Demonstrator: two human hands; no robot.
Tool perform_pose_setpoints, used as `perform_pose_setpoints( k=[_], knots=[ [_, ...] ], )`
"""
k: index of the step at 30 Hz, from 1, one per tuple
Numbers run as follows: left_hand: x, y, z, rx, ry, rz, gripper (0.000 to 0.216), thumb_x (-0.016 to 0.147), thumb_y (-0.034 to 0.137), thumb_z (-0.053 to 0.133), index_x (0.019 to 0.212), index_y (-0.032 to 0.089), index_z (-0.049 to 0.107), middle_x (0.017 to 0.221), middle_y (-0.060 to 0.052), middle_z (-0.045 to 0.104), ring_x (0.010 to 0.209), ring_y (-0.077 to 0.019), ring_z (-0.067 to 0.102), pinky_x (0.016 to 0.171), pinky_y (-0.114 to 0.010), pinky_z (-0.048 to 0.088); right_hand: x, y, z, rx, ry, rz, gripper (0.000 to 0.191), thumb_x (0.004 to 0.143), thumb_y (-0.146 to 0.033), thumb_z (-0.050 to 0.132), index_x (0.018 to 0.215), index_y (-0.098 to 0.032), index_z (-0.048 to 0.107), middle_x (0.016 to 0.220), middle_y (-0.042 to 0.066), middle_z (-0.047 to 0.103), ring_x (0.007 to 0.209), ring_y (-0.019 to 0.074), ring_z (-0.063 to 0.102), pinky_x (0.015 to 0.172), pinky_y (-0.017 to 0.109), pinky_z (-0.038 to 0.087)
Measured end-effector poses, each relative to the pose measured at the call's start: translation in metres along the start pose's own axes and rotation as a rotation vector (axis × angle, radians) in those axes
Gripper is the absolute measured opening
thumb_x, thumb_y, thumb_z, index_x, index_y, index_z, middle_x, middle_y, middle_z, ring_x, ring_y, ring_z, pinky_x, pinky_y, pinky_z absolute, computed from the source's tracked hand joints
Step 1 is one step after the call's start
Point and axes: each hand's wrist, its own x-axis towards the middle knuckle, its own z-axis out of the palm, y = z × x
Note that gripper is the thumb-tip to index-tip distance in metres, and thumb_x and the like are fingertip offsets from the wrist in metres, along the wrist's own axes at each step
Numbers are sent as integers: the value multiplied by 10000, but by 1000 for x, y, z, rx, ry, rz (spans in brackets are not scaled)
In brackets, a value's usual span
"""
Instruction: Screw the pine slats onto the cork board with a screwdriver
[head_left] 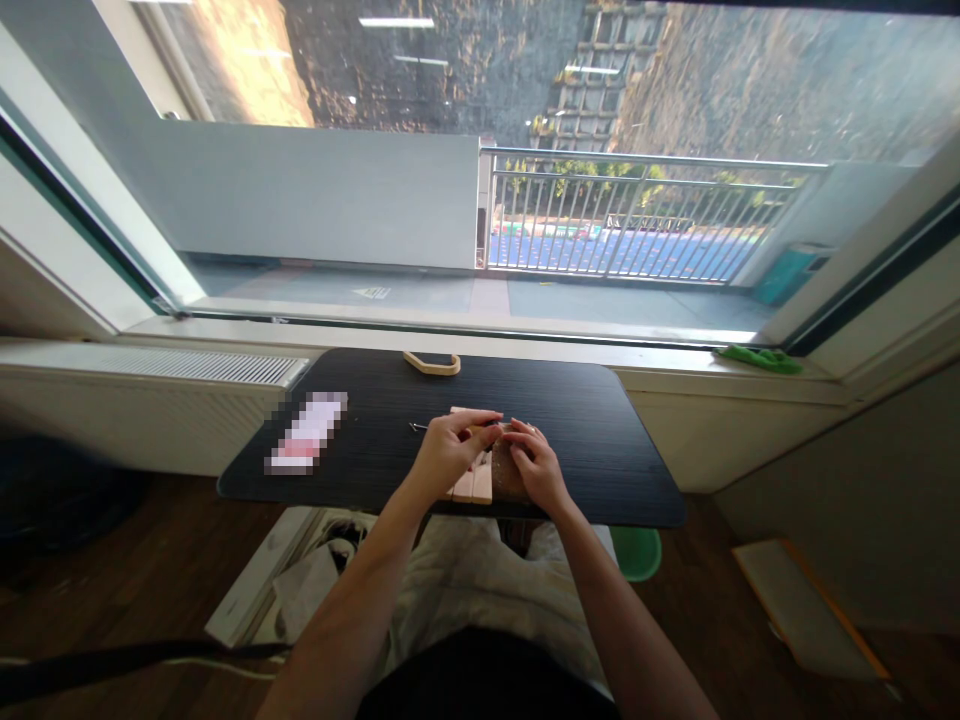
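My left hand (pixel 448 452) has its fingers pinched together over a pale wooden block (pixel 472 487), made of several strips side by side. Whatever its fingertips hold is too small to make out. Close beside it, my right hand (pixel 536 465) bends its fingers over the top of a brown leather-like piece (pixel 508 482), with the thumb on its face. The fingertips of both hands nearly meet at the piece's upper edge. A thin metal tool (pixel 418 427) sticks out to the left of my left hand; its other end is hidden.
Both hands work over a dark table (pixel 592 430). At its back lies a yellowish angular frame (pixel 433 364), and a blurred-out white and pink item (pixel 309 432) is at the left. A radiator (pixel 150 365) and window sill border the table. A green basin (pixel 637 553) stands below right.
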Motion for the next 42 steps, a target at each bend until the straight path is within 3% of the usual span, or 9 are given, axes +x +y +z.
perform_pose_setpoints(
  k=[10,14,18,22,31,37,42],
  knots=[
    [2,5,-2,-96,-99,-46,427,747,437,711,1008,100,732,759,-68,719,402,-53,425,355,-194,369,0,0,1,-2,12,-5,279,812,-268,531,939,-257,779,1307,67,667,1302,268,511,1182,508,272],
    [5,7,-2,-108,-119,-38,343,833,454,593,924,130,661,774,-36,674,424,-61,461,412,-209,391,0,1,1,-1,15,-9,273,814,-267,531,923,-256,781,1295,74,672,1292,268,522,1180,505,278],
    [10,11,0,199,-69,46,350,930,436,452,745,170,583,635,14,580,506,-97,480,501,-219,367,-1,1,1,3,23,-11,269,824,-276,530,928,-263,777,1296,64,672,1302,264,513,1176,508,286],
    [17,19,3,521,-134,101,370,945,450,470,721,182,591,596,21,570,570,-133,524,573,-246,357,-1,-1,1,7,21,-18,268,827,-285,529,930,-260,776,1293,64,675,1289,258,525,1181,514,278],
    [18,16,-4,578,-144,213,316,985,309,344,921,192,630,912,-42,654,871,-187,619,809,-308,459,-6,-8,-4,-19,4,-20,267,845,-272,527,952,-261,771,1323,56,660,1320,257,498,1187,537,259],
    [6,27,-14,600,-109,184,234,954,273,431,896,171,633,869,-37,635,819,-171,610,756,-298,462,-13,-14,-10,-35,-32,-4,265,871,-239,529,1004,-262,758,1354,54,639,1351,256,467,1183,548,274],
    [-7,35,-24,636,-204,53,164,935,270,525,816,191,607,762,15,625,643,-119,565,594,-239,431,-19,-22,-13,-46,-42,16,260,902,-212,524,1030,-267,743,1380,42,621,1400,250,411,1190,559,267]
  ],
)
